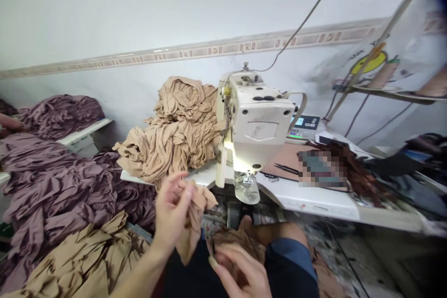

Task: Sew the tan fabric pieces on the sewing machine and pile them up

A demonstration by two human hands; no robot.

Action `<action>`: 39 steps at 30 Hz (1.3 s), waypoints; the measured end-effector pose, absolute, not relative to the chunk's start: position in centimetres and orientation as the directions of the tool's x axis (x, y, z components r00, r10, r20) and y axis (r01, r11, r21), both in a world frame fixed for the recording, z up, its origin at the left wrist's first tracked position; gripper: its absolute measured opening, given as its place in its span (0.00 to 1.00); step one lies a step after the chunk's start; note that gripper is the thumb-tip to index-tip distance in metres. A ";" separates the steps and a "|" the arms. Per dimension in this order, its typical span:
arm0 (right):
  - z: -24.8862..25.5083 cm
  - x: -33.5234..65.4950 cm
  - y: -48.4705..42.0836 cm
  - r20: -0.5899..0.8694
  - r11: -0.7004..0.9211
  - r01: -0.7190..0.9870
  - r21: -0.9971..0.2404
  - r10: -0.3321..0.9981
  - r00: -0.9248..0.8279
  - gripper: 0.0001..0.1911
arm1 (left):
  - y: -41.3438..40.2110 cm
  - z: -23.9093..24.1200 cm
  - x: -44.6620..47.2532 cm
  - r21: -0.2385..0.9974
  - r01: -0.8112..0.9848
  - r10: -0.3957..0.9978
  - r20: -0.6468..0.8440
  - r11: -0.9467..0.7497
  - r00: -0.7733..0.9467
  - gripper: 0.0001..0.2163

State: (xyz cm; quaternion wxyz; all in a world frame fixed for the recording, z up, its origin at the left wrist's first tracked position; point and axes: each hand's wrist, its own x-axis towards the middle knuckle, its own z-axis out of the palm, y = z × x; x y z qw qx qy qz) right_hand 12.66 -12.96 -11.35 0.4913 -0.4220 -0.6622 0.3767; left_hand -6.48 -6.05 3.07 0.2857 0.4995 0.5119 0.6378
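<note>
My left hand [174,209] is closed around a small tan fabric piece [191,237], pinched near its top so that it hangs below my fingers. Lower and to the right, above my lap, my right hand [242,270] has its thumb and fingers drawn together. A thin bit shows at those fingertips, too small to name. Straight ahead stands a white sewing machine [260,125] with its lamp lit. Behind my left hand a heap of tan fabric [174,135] lies on the machine table [321,206]. Brown cloth [256,244] rests by my legs.
Mauve fabric [66,191] is piled at the left, with more tan fabric [94,260] in front. Black tweezers [286,168] and a control panel [303,122] are right of the machine. Thread cones [386,73] stand on a rack. Another person's hand [10,122] shows at the left edge.
</note>
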 end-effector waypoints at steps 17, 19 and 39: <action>-7.9 22.0 -9.8 -0.239 -0.117 0.252 -0.961 0.812 -0.533 0.22 | -7.7 -7.8 -4.8 0.937 0.271 0.722 -0.029 -0.222 0.691 0.15; -8.0 22.7 -9.7 -0.251 -0.126 0.250 -0.960 0.782 -0.570 0.22 | -7.7 -7.7 -3.6 0.947 0.238 0.688 -0.026 -0.214 0.725 0.16; -4.0 21.0 -11.1 0.207 0.238 0.402 -0.884 0.971 -0.119 0.23 | -5.7 -6.5 -4.2 0.794 0.353 0.813 0.278 -0.494 0.512 0.14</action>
